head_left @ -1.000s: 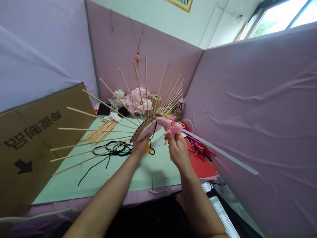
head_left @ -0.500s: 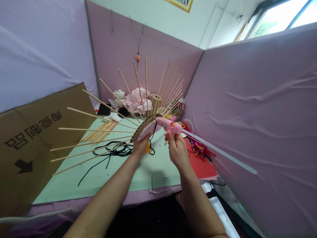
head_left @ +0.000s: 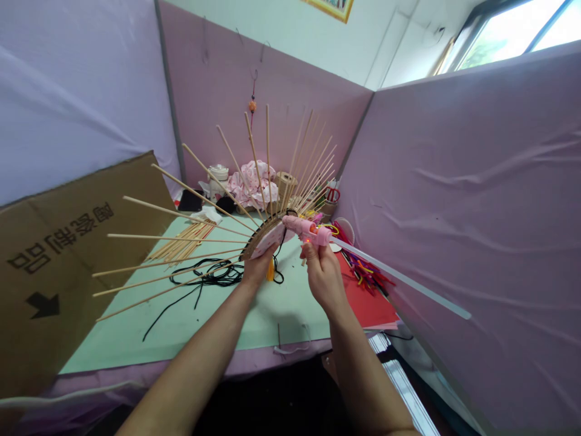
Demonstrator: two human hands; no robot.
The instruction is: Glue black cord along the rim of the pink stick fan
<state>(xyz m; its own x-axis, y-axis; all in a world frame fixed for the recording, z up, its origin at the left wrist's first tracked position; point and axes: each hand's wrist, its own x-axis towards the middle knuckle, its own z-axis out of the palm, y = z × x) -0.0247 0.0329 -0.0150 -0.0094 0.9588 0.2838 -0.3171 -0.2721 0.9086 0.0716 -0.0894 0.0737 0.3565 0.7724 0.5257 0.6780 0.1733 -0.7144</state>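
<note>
The fingers of the left hand [head_left: 256, 270] go up behind the disc [head_left: 265, 237] and are mostly hidden by it. What shows is a closed grip on the disc's lower edge, holding it up above the bench [head_left: 136, 327]. The right hand [head_left: 320, 277] is wrapped shut round the handle of the pink glue gun [head_left: 307, 231] and covers nearly all of that handle. The gun's nozzle meets the disc's right rim, but I cannot make out whether the tip truly touches. Both forearms run off the bottom of the view, and the cardboard box [head_left: 68, 254] at the left is cut by the edge.

At the far end of the bench a pink cloth [head_left: 252, 178], a twine spool [head_left: 285, 180] and a white jar [head_left: 219, 174] stand partly screened by the wooden sticks [head_left: 181, 215]. A black cord [head_left: 213, 275] lies looped beneath the disc, with a loose bundle of sticks [head_left: 181, 243] just beyond it. To the right, red paper [head_left: 370, 306] carries coloured pipe cleaners [head_left: 363, 266].

The disc stands on edge, and its sticks fan out from low left round to the upper far right. The gun lies nearly level, nozzle to the left. A clear glue stick [head_left: 403, 280] juts from its back, slanting down to the near right.
</note>
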